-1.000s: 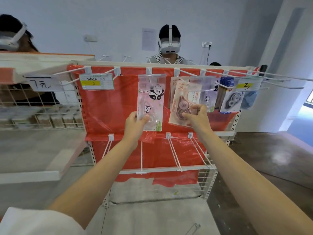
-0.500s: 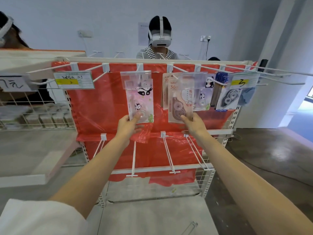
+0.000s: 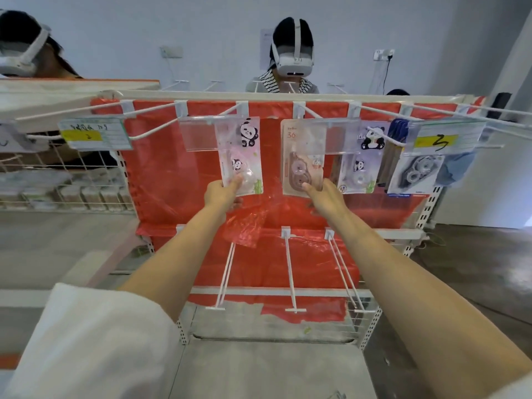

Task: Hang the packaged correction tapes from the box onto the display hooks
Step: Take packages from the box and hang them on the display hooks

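Where hooks (image 3: 290, 272) jut, red sheet (image 3: 172, 180) behind.

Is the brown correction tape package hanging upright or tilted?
Nearly upright. The brown correction tape package hangs straight down behind a clear label holder, and the right hand touches its lower edge.

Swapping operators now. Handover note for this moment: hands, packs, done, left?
Left hand: pinches the bottom of the pink panda pack.
Right hand: fingers on the bottom of the brown 36 pack.
Both packs are up at the top-row hooks; whether they are fully threaded cannot be told.
Done: another panda pack and a grey pack hang to the right.
Left: seat both, let go. The box is not in view.
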Tool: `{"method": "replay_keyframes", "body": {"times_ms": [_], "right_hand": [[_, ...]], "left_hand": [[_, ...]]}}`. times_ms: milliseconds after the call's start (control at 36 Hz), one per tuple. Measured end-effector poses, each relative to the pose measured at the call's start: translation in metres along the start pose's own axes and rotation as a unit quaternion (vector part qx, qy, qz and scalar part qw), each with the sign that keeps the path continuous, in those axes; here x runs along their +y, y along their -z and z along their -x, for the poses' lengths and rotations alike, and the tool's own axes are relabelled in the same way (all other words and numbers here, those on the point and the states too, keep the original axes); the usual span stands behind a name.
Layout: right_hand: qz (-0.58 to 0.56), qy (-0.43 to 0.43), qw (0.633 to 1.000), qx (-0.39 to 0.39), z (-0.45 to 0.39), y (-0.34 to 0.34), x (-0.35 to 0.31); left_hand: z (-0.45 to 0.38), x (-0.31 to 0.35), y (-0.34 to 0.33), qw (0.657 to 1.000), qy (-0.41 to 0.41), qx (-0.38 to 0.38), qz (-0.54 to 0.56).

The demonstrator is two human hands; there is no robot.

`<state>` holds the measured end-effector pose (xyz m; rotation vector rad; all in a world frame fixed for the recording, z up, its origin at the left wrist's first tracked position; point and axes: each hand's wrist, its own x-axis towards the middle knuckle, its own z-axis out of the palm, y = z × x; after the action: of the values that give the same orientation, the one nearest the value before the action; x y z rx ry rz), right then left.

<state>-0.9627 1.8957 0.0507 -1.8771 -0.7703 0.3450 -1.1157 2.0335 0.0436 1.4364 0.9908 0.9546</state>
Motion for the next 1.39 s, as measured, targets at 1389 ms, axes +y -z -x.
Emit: {"method": "replay_keyframes", "body": {"times_ms": [1389], "right_hand": [[0.401, -0.035, 0.908, -0.120, 0.157, 0.045, 0.051]], "left_hand": [[0.126, -0.038, -0.026, 0.689, -0.293, -0.379, -0.544]]}}
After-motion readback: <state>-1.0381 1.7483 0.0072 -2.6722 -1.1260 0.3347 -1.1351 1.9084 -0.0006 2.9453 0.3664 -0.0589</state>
